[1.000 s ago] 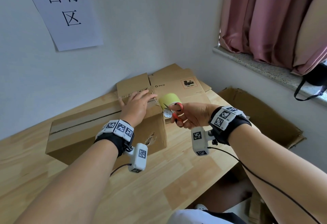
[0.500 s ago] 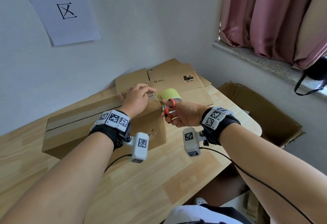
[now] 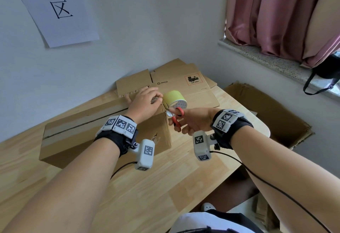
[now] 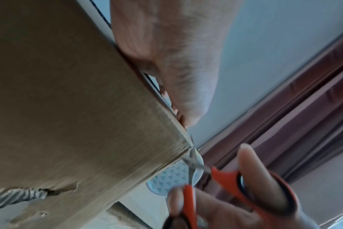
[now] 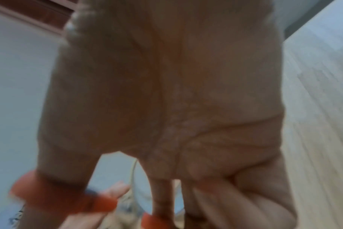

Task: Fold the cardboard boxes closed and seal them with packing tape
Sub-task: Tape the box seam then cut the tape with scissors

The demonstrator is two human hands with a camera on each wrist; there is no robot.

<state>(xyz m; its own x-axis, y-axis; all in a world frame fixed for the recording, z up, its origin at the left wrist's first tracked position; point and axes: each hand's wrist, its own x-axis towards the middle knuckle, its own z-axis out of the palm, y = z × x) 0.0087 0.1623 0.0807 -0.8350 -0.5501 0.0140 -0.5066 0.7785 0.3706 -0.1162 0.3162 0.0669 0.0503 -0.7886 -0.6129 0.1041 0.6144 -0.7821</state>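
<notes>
Head view: I see my left hand pressed flat on the far right corner of the closed cardboard box, fingers laid over the top edge where a pale strip of packing tape runs along the lid seam. My right hand sits just right of the box, thumb and fingers hooked through the orange handles of a pair of scissors, holding them with the blades parted at the box's corner. In the left wrist view the scissors show their metal blades open right at that corner, touching or nearly touching the tape end; which, I cannot tell. The yellow-green tape roll stands on edge just beyond the box's corner, behind the blades. Flattened cardboard sheets lie on the wooden table past the box, against the wall. An open, empty-looking carton sits to the right of the box, below the table's edge. The right wrist view is blurred, showing mostly palm and orange handle.
</notes>
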